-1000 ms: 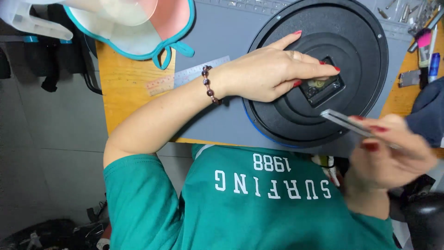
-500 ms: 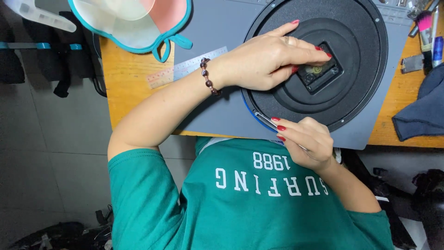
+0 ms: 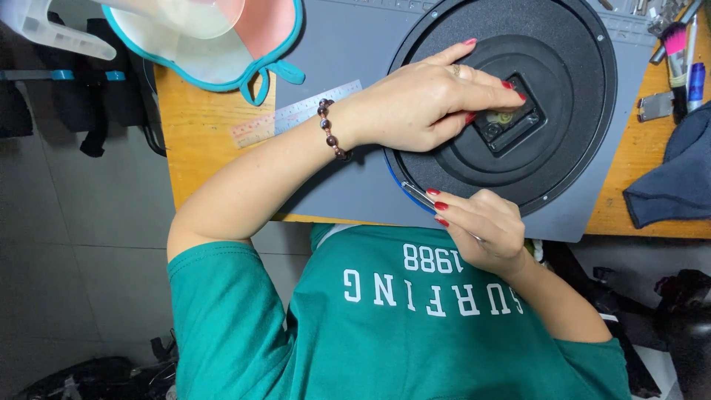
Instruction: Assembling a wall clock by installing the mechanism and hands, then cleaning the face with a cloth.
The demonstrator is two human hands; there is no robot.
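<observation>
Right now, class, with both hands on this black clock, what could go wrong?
The metal tool in the right hand sits at the rim of the black clock; it might slip toward the left hand pressing, or scratch it. The left fingertips touch the open movement and might disturb it.

matt black plastic clock back (image 3: 563, 111) on a smooth grey rubbery mat (image 3: 355, 52); bare wooden table (image 3: 200, 141); shiny metal ruler (image 3: 296, 112); soft dark-blue cloth (image 3: 674, 178); thin metal tool (image 3: 419, 195).
</observation>
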